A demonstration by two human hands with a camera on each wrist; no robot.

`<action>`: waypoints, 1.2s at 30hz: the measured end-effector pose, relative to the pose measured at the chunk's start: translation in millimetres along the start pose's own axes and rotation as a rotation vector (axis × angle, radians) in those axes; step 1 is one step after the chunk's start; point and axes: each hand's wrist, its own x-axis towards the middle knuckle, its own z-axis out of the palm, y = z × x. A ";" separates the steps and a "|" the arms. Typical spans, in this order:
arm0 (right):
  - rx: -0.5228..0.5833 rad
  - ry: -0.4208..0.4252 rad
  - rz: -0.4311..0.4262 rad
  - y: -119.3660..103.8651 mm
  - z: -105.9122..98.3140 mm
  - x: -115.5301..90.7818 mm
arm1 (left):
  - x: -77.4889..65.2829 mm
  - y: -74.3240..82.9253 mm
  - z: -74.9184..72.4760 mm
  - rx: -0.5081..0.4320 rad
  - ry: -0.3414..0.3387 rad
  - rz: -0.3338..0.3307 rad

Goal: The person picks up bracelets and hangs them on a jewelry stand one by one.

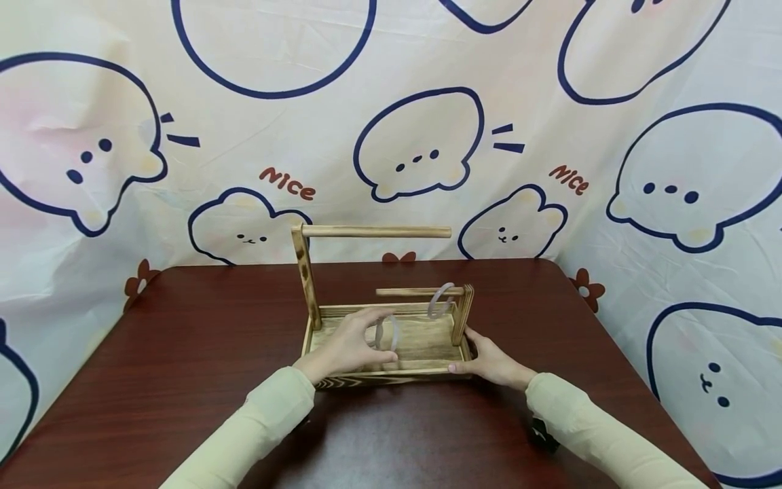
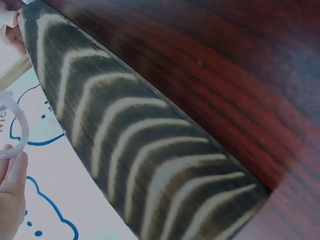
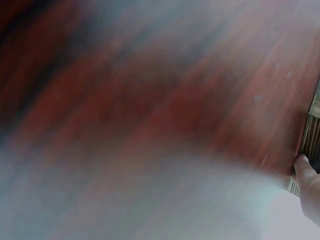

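The table (image 1: 183,380) bears the rack (image 1: 415,372), whose long axis runs left to right in front of the person. The long rod (image 1: 379,231) is highest over the rack, fixed to the post at its left end, its free tip pointing right. The short rod (image 1: 409,292) sits lower, fixed to the post at the rack's right end, its free tip pointing left over the rack's middle.

The left hand (image 1: 351,339) reaches over the rack's left part, its thumb and fingers pinching the held ring (image 1: 395,334) over the rack's middle. The right hand (image 1: 495,360) grips the rack's front right corner, thumb at the front rim. The other ring (image 1: 432,305) hangs around the short rod, near the rack's right post.

What counts most, I judge, is that the held ring appears below the short rod's free tip, with the left hand the nearer to that tip. The ring looks partly edge-on, its opening turned roughly along the rack's length; its exact depth from the tip I cannot tell.
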 end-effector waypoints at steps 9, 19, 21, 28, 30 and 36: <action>-0.002 0.007 -0.013 -0.1 0.1 0.0 | -9.0 -4.4 -5.1 0.030 0.066 0.009; 0.003 -0.003 0.026 -1.1 0.3 -0.4 | -15.9 -9.5 -14.2 -0.081 0.034 -0.054; 0.003 -0.002 0.022 -1.4 0.1 -0.6 | -16.7 -10.9 -16.8 -0.064 0.048 -0.040; 0.003 0.006 -0.003 -1.1 0.1 -0.1 | -19.3 -17.4 -21.7 -0.116 0.079 -0.067; 0.007 0.008 -0.006 -1.0 0.1 0.0 | -19.6 -19.4 -22.4 -0.172 0.084 -0.092; 0.006 0.001 0.013 -1.7 0.8 -0.3 | -19.0 -23.4 -25.3 -0.241 0.101 -0.112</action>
